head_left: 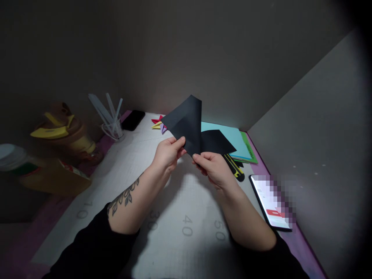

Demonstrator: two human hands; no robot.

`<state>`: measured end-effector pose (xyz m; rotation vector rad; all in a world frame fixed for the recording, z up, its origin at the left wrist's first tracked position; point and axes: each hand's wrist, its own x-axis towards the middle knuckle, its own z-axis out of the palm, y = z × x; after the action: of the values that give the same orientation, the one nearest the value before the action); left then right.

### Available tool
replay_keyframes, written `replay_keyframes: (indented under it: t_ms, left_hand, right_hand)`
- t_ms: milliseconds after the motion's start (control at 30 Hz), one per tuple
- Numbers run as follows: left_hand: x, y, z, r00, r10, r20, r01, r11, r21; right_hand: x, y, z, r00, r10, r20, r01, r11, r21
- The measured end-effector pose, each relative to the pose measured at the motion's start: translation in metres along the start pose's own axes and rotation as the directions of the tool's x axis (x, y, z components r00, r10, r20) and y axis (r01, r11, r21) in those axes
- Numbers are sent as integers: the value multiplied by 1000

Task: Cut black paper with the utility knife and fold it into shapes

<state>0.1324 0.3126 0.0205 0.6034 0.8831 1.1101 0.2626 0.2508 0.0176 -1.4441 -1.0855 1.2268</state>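
Between my two hands a sheet of black paper is held up above the mat, with one edge folded over on its right side. My left hand pinches its lower left edge, thumb on top. At the bottom corner, my right hand grips the same sheet between thumb and fingers. Behind the right hand another piece of black paper lies over light blue sheets; whether it joins the held sheet I cannot tell. A black and yellow utility knife sits beside my right hand, partly covered.
Small folded paper pieces in red, yellow and purple lie behind the left hand. A clear cup of sticks and a dark phone stand back left. A lit phone lies right. A brown pot and white-lidded jar are far left.
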Motion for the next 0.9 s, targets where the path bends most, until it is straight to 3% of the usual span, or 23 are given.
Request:
replay_keyframes:
  t_ms: [767, 900]
  left_hand:
    - [2, 1, -1, 999, 4, -32, -4, 1000, -28]
    - [2, 4, -1, 999, 9, -45, -10, 999, -34]
  right_hand:
    - [1, -1, -1, 999, 41, 20, -42, 996, 77]
    - [1, -3, -2, 992, 112, 61, -120, 980, 160]
